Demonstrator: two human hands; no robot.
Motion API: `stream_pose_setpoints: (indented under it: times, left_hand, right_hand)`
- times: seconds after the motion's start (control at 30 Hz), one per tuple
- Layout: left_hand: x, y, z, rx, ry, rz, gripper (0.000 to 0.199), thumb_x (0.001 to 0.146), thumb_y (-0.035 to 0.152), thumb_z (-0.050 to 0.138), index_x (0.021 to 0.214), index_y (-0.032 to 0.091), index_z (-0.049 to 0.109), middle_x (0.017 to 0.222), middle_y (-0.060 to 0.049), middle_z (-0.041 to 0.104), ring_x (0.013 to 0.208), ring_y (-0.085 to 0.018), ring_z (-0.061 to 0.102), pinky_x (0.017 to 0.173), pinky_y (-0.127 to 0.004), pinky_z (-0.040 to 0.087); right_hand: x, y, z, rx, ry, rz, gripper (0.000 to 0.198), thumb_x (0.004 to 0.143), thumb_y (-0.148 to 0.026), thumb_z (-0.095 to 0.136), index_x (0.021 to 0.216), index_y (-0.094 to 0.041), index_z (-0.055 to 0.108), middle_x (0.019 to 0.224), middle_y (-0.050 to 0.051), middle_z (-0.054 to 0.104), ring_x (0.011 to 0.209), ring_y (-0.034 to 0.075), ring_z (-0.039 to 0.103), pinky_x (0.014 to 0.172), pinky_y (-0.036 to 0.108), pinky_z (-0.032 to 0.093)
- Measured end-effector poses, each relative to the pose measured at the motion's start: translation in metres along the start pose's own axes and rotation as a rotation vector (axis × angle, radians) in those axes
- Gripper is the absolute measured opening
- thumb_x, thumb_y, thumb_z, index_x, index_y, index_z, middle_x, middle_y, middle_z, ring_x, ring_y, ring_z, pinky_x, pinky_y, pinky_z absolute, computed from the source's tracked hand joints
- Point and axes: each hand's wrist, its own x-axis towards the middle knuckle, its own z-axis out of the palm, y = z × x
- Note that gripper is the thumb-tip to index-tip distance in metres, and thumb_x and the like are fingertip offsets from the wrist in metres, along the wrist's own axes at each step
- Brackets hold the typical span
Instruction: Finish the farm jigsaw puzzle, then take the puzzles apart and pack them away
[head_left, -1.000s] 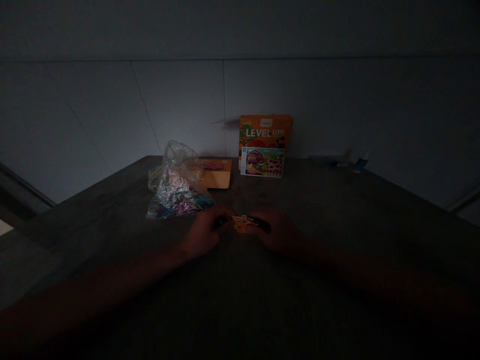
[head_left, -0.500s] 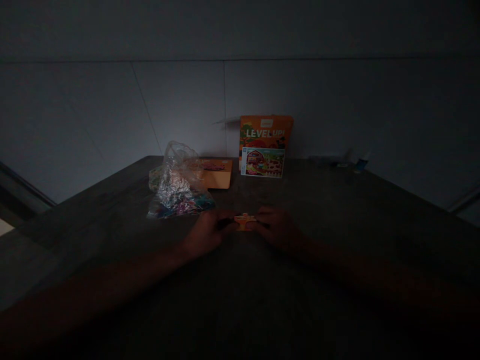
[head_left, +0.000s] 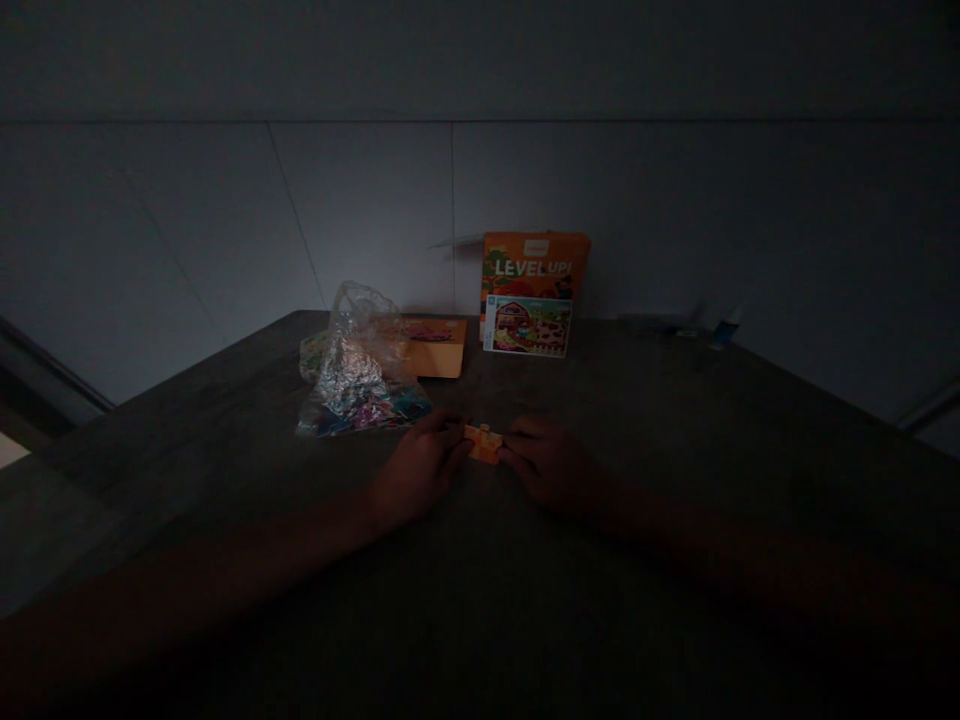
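Observation:
Between my two hands is a small orange puzzle piece (head_left: 484,446) with a knob on its far edge; whether it is one piece or two joined I cannot tell. My left hand (head_left: 424,462) pinches its left side, thumb nearest me. On the other side my right hand (head_left: 546,462) grips the right edge with thumb and fingers closed. Just beyond my left hand lies a clear plastic bag (head_left: 358,375) with colourful pieces inside. The light is dim, so fine detail is lost.
An orange "LEVEL UP!" box (head_left: 536,265) stands against the wall, with a farm picture card (head_left: 528,327) leaning on it. An open orange box part (head_left: 436,350) sits behind the bag. A small blue-and-white item (head_left: 726,330) is at the back right of the dark table (head_left: 660,420).
The orange piece has tilted and turned slightly between my fingers, showing more of its face. My right fingers have shifted to its right edge. The view has moved a little.

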Motion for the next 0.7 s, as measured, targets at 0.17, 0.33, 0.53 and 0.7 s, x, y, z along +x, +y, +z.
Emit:
stream_pose_setpoints:
  times: [0.17,0.33,0.53,0.7]
  left_hand:
    - [0.0016,-0.0013,-0.0027,-0.058,-0.022,-0.014,0.025,0.094,0.022,0.047,0.089,0.014,0.071,0.113,-0.012,0.061,0.1,-0.022,0.061,0.09,-0.035,0.049]
    - [0.0054,-0.0075,-0.004,-0.157,-0.06,-0.056,0.014,0.09,0.022,0.054,0.088,0.015,0.066,0.092,-0.006,0.062,0.084,-0.018,0.06,0.076,-0.028,0.048]
    - [0.0059,-0.0068,-0.0032,-0.152,-0.092,-0.062,0.008,0.084,0.019,0.058,0.086,0.013,0.063,0.087,-0.006,0.06,0.082,-0.02,0.057,0.073,-0.029,0.043]
    - [0.0045,-0.0023,-0.0048,-0.647,-0.154,-0.162,0.017,0.084,0.03,0.063,0.087,0.013,0.06,0.077,-0.002,0.06,0.071,-0.016,0.055,0.065,-0.026,0.043]
  right_hand:
    - [0.0002,-0.0015,0.0013,-0.012,0.001,-0.004,0.027,0.094,-0.02,0.045,0.081,-0.011,0.067,0.081,0.009,0.06,0.074,0.018,0.055,0.069,0.03,0.046]
    - [-0.0004,0.0002,0.0034,0.026,-0.007,0.001,0.021,0.092,-0.022,0.051,0.083,-0.012,0.066,0.08,0.007,0.059,0.073,0.016,0.054,0.066,0.028,0.042]
    - [0.0014,0.0041,0.0072,0.141,-0.022,0.026,0.014,0.087,-0.02,0.056,0.077,-0.012,0.062,0.076,0.004,0.057,0.067,0.013,0.052,0.06,0.025,0.036]
    - [0.0004,-0.0005,0.0005,0.306,0.143,-0.034,0.013,0.085,-0.023,0.057,0.074,-0.015,0.054,0.073,0.001,0.053,0.064,0.011,0.048,0.058,0.024,0.037]
